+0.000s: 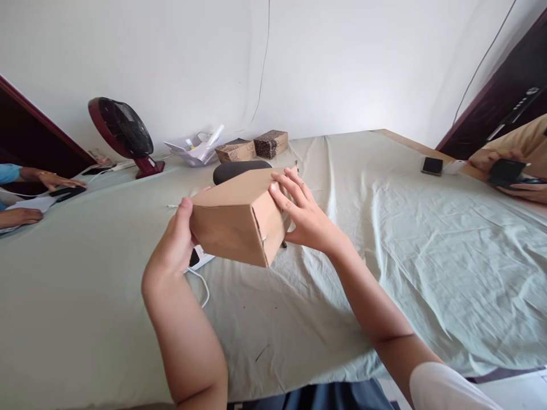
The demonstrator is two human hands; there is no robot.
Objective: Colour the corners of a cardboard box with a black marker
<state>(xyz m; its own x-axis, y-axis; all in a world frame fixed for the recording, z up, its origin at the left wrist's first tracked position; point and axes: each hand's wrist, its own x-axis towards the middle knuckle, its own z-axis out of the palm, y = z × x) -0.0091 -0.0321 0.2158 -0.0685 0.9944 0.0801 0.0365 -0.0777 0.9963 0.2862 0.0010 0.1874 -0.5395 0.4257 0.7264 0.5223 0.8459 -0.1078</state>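
A plain brown cardboard box (226,228) is held up, tilted, above the cloth-covered table. My left hand (175,239) grips its left end, the thumb on the near edge and the other fingers mostly hidden behind the box. My right hand (301,213) lies on the right end, fingers over the top edge and thumb lower at the side. Behind the box shows part of a dark rounded object (239,169), its kind unclear. Below the box, by my left wrist, a white power strip (201,259) with a white cable is partly covered.
Two patterned boxes (272,143) and a bag of plastic wrapping (199,149) stand by the wall. A dark red fan (123,134) is at the back left. A phone (432,165) lies at right. Other people's hands (57,179) are at both sides.
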